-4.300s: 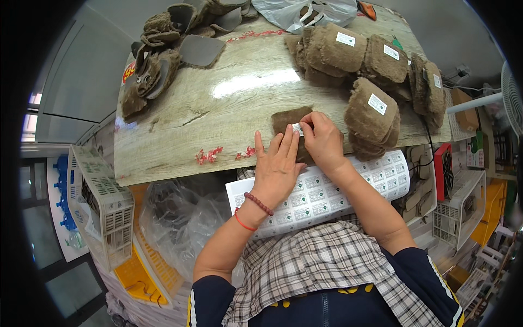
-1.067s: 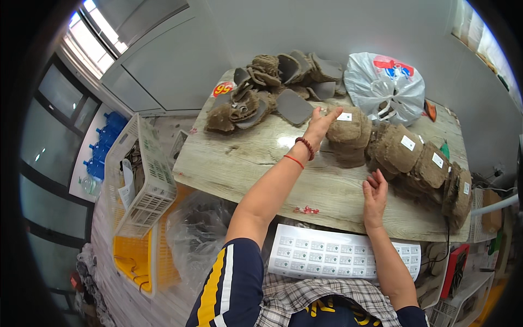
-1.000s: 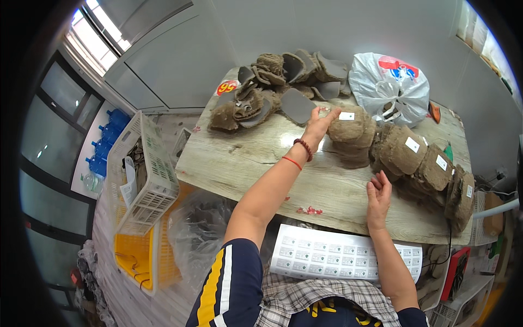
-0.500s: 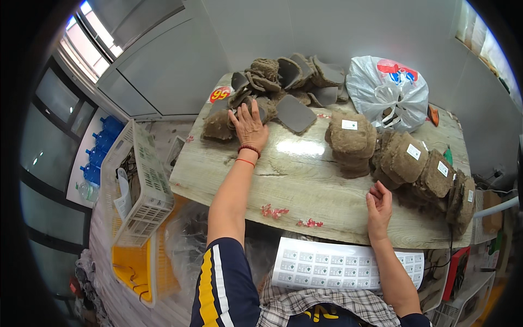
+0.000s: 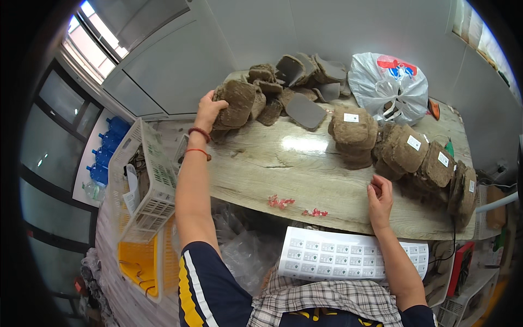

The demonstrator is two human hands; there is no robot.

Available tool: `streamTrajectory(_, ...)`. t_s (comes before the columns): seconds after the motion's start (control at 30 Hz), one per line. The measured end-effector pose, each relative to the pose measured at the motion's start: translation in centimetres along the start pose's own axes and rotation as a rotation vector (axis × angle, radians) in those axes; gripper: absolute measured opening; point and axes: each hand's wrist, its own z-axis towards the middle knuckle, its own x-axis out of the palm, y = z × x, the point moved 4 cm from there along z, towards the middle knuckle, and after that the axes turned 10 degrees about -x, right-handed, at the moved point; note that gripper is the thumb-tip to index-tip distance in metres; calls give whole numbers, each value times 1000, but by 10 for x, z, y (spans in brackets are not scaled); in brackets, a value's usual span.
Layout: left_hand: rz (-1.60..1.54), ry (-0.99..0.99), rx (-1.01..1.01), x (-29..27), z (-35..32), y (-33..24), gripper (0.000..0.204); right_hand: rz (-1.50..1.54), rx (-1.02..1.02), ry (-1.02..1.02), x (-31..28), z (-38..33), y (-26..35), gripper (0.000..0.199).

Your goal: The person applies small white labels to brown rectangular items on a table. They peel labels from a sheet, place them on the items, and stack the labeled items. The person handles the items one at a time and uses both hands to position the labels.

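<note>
My left hand is closed on the left edge of a brown fuzzy pad, thumb over its front face and fingers partly hidden behind. The pad stands tilted at the left end of a heap of similar pads, some showing smooth grey faces. One grey-faced pad lies at the heap's front. My right hand is near the table's front edge, fingers curled in and nothing visible in them. Beyond it are stacks of brown pads with small white labels on top. A sheet of printed labels lies across my lap, under my right forearm.
A knotted silver-white plastic bag stands at the back of the wood-patterned table. An orange-handled tool lies beside it. White crates and a yellow crate are on the left, near blue water bottles.
My left hand has moved left from the heap's front and now grips a brown pad, tilted up. The pad there has been raised. My right hand's fingers have curled in more.
</note>
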Motion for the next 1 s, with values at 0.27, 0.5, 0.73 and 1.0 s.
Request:
streamTrajectory(0.27,-345,430,-164,8,-49,-35,48,77,53,101,12,8,11,22)
streamTrajectory(0.5,-565,682,-243,108,-108,-14,54,664,296,251,80,44,67,35)
streamTrajectory(0.73,-605,782,-349,174,-165,-9,61,530,348,131,90,33,57,55)
streamTrajectory(1.0,-832,882,-542,194,-189,16,55,1094,778,149,93,16,53,49)
